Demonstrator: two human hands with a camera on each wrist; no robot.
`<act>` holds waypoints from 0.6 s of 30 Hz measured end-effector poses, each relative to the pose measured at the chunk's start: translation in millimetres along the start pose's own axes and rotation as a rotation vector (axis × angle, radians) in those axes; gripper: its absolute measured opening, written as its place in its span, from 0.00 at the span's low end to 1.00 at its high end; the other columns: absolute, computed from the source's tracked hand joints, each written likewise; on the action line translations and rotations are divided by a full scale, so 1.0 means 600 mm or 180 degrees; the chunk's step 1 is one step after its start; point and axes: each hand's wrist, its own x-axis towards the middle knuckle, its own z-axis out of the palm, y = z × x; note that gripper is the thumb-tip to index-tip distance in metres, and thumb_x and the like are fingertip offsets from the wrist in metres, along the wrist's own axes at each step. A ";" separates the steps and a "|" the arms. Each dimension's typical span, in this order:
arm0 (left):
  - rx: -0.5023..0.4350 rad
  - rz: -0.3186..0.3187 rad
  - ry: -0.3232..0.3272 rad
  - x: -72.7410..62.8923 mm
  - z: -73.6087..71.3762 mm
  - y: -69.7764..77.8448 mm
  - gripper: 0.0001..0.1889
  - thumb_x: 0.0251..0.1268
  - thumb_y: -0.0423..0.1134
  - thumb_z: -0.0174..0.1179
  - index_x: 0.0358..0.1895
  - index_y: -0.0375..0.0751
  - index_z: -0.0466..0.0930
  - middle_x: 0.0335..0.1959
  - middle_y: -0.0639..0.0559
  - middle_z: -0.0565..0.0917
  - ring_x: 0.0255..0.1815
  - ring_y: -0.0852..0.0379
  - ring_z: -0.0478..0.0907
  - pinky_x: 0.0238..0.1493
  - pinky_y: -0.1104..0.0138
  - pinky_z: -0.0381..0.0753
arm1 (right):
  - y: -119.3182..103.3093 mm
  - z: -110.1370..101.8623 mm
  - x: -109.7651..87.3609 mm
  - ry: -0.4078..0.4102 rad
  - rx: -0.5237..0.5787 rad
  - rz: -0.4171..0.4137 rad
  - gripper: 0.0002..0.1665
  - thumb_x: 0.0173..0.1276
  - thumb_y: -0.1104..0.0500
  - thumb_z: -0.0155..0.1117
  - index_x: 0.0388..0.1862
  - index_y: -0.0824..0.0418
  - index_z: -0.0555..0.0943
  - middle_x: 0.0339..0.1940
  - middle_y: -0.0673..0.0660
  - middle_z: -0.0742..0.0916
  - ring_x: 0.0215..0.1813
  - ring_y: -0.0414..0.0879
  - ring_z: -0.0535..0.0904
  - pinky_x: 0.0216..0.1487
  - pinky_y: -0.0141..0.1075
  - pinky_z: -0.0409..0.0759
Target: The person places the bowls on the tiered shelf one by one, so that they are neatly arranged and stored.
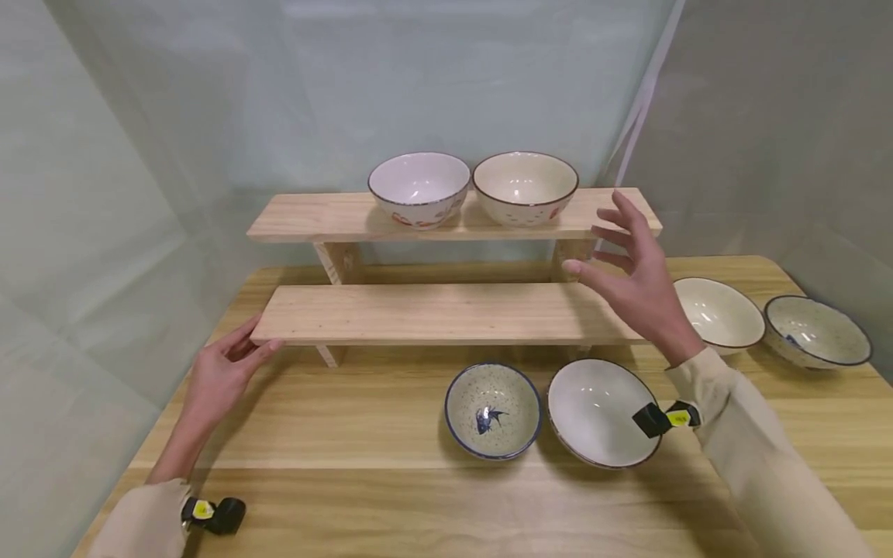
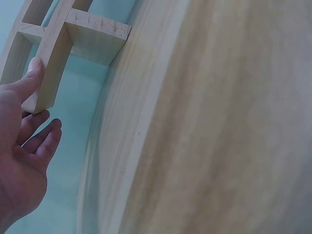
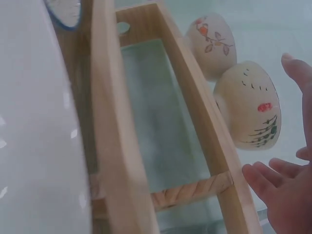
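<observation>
A two-step wooden shelf (image 1: 432, 311) stands on the table. My left hand (image 1: 218, 380) holds the left end of its lower board, the thumb (image 2: 33, 70) lying along the front edge. On the upper board, a white bowl (image 1: 420, 180) with a red floral pattern sits beside a cream bowl (image 1: 525, 180) with a brown rim. My right hand (image 1: 643, 283) is spread in the air near the upper board's right end, thumb apart from the fingers. It holds nothing. In the right wrist view, the cream bowl (image 3: 249, 107) lies left of that hand.
In front of the shelf stand a speckled blue-rimmed bowl (image 1: 493, 412) with a fish design and a white bowl (image 1: 596, 411). To the right are a cream bowl (image 1: 722, 314) and another speckled bowl (image 1: 818, 332) on the wooden table (image 1: 349, 496). Pale sheeting (image 1: 174, 101) surrounds the table.
</observation>
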 end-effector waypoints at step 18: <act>0.0013 0.0037 0.0018 0.001 0.000 -0.002 0.37 0.75 0.50 0.64 0.78 0.33 0.64 0.68 0.29 0.75 0.59 0.65 0.76 0.44 0.85 0.73 | 0.023 -0.022 -0.081 -0.0284 -0.0161 -0.0212 0.54 0.68 0.72 0.70 0.86 0.54 0.55 0.73 0.62 0.74 0.70 0.55 0.72 0.61 0.27 0.73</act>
